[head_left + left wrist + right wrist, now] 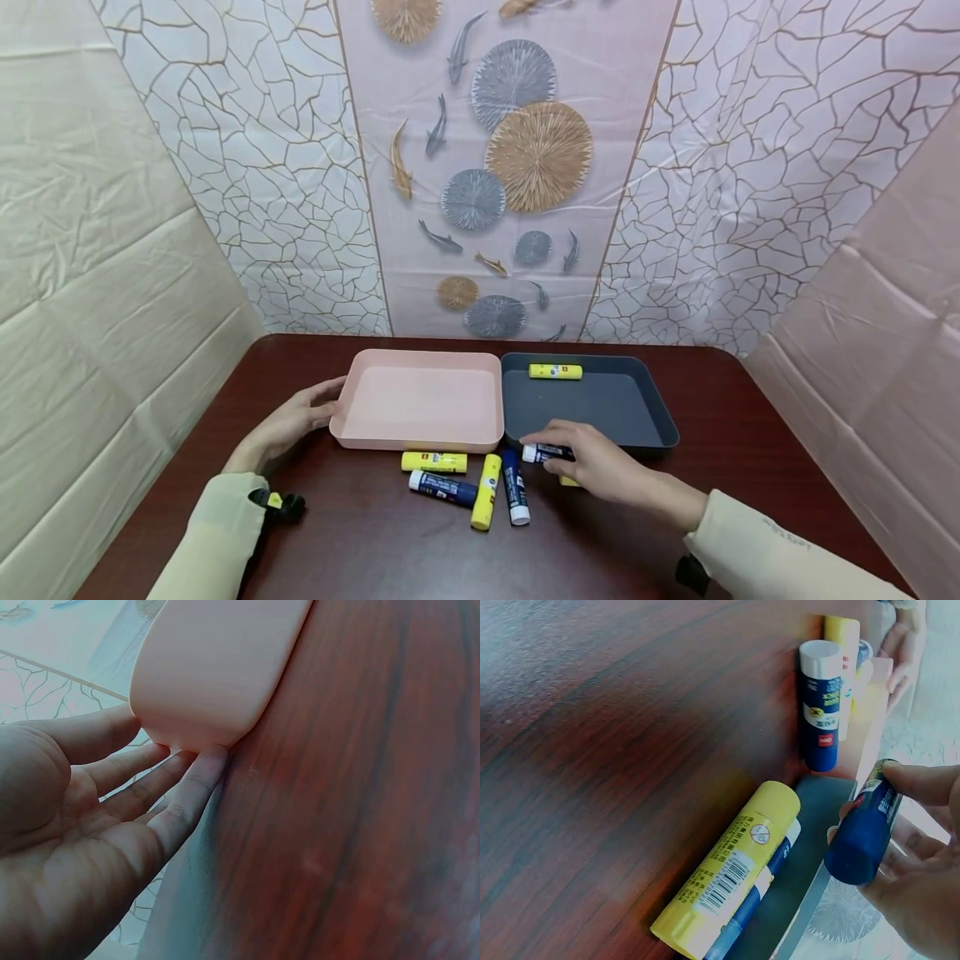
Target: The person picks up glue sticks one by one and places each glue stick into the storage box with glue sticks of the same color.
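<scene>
Right hand [600, 463] pinches blue glue stick [545, 452] by gray tray's [607, 408] near-left corner; round barrel could slip, roll away. Left hand [291, 421], fingers loosely extended, touches pink tray's [420, 400] left edge; a push could shift both trays.

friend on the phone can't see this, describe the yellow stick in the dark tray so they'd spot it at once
On the reddish-brown table, find the dark tray right of the pink tray. Near its far wall lies the yellow stick, running left to right. The other yellow sticks lie on the table in front of the trays; only this one is inside.
</scene>
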